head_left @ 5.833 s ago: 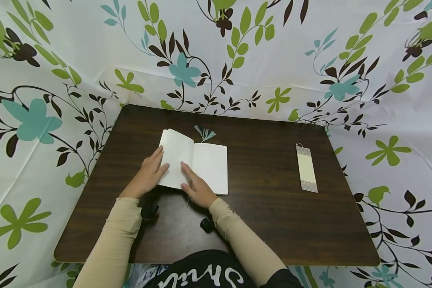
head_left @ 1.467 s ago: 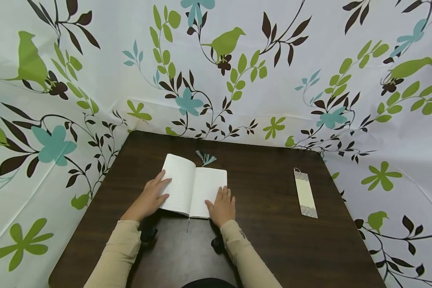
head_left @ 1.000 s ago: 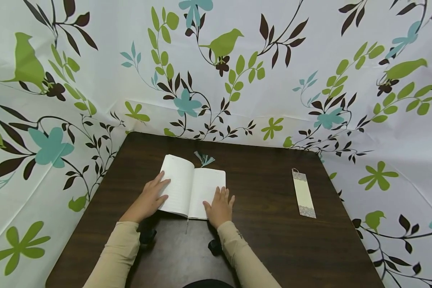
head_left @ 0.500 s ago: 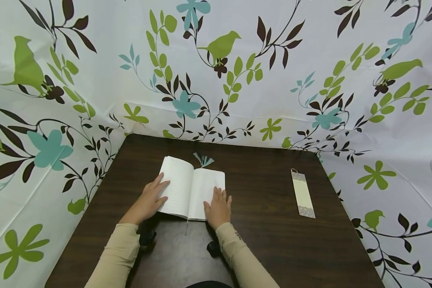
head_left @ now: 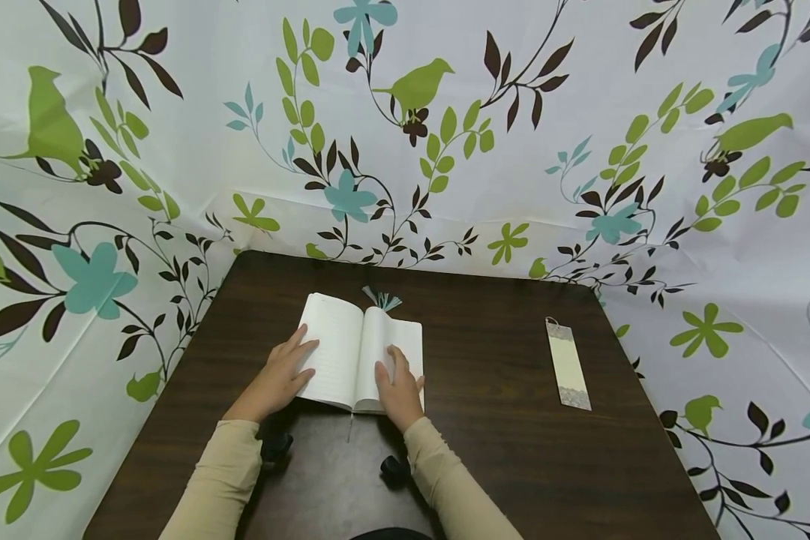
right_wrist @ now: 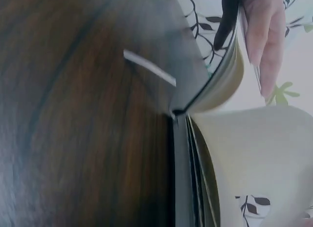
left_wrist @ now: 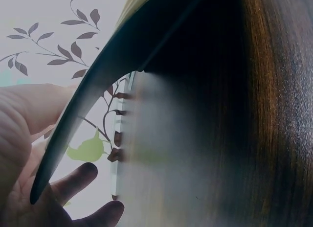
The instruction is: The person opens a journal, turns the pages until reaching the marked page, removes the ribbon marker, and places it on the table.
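An open notebook (head_left: 331, 349) with white pages lies on the dark wooden table. My left hand (head_left: 277, 375) grips its left side, thumb on the page. Seen from the left wrist, the dark cover (left_wrist: 80, 102) is raised, with fingers (left_wrist: 78, 180) behind it. At the right half, my right hand (head_left: 400, 391) holds a lifted page (head_left: 376, 341), which curls toward the spine. The right wrist view shows this page (right_wrist: 259, 144) bowed up over the ones below. A teal tassel (head_left: 382, 300) sticks out past the notebook's top edge, and a thin ribbon (head_left: 349, 429) hangs from its bottom.
A cream bookmark (head_left: 568, 364) with grey patterned ends and a string loop lies on the right of the table (head_left: 486, 367). A leaf- and bird-patterned cloth (head_left: 243, 135) surrounds the table. Dark wrist devices (head_left: 395, 471) sit under both wrists.
My right hand, lying flat on the right page half a second ago, has shifted left and lifted that page into a curl. The left hand keeps its place on the notebook.
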`<state>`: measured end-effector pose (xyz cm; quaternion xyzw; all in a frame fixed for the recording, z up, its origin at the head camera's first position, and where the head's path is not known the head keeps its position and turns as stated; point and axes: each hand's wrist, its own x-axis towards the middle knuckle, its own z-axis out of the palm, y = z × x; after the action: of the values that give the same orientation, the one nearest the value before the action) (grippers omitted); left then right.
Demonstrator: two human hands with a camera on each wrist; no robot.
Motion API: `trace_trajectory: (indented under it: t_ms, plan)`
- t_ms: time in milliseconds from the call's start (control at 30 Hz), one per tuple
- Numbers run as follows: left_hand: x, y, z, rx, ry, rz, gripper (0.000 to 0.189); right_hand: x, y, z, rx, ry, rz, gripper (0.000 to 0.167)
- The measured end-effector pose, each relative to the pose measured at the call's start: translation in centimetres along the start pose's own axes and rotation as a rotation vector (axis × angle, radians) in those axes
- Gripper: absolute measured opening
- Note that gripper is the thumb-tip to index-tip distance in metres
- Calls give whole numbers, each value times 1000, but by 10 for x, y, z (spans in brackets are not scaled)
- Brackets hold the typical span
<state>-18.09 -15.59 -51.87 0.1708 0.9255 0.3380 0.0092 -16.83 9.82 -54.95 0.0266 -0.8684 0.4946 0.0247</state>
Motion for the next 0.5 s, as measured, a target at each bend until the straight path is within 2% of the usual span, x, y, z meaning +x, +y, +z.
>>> trace_trajectory:
  t_ms: [133, 267, 367, 500]
  plan:
    - [0, 1, 0, -2, 6, 6, 51, -1, -4, 6, 110, -81, -119, 61]
    - [-1, 1, 0, -25, 25, 5, 43, -5, -5, 15, 195, -216, -266, 77]
    - [-2, 2, -1, -61, 43, 6, 44, -9, -7, 22, 181, -295, -361, 88]
    - [-2, 4, -2, -91, 44, 6, 47, -14, -9, 28, 91, -342, -458, 95]
